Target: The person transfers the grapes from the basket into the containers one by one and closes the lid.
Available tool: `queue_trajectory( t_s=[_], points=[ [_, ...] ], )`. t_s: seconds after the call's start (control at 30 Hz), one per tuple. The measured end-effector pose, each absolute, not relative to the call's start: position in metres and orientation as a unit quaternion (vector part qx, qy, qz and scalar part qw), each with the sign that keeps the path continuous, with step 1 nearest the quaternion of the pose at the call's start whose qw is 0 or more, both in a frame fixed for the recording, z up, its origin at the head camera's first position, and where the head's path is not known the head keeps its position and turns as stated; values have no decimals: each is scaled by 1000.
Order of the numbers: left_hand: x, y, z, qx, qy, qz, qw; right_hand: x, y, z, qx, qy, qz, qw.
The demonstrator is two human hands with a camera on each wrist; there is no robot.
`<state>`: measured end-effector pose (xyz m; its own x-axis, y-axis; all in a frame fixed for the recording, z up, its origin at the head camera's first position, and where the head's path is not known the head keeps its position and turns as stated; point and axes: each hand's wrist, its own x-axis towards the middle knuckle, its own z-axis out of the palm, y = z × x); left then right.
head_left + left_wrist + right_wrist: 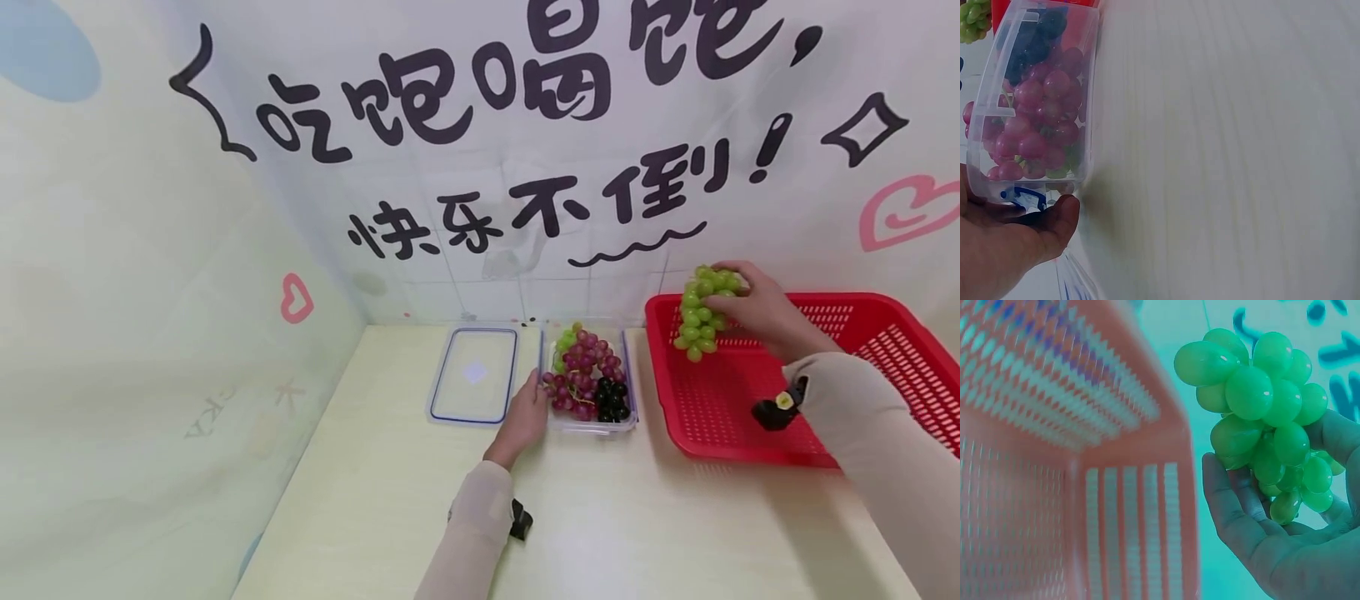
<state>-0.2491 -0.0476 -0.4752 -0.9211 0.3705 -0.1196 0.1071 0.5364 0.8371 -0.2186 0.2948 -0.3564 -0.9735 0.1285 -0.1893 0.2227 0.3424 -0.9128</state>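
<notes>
My right hand (746,304) holds a bunch of green grapes (697,321) over the left end of the red basket. In the right wrist view the fingers curl round the green grapes (1266,419), close beside the basket's wall. At the left side of a clear plastic container (592,427), my left hand (528,412) grips its end by the blue-edged latch (1025,197). Inside the container lie red grapes (581,367), a cluster of black grapes (612,400) and some green grapes (564,343) at the back left.
The red perforated basket (738,454) stands on the right of the pale table (390,508). A clear lid (474,375) with a blue seal lies flat left of the container. Behind the table hangs a white printed wall sheet (480,192).
</notes>
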Motion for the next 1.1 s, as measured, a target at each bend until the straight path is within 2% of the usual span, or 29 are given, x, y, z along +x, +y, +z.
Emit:
queue_trajectory(
  t_s=[0.4, 0.77, 1.1],
  points=[
    [-249, -50, -477, 138, 868, 455, 142, -243, 223, -356, 75, 819, -564, 74],
    [-249, -51, -477, 147, 865, 459, 141, -247, 198, -368, 59, 825, -552, 102],
    [-247, -50, -476, 145, 864, 461, 139, -253, 167, -354, 56, 808, -577, 106]
  ],
)
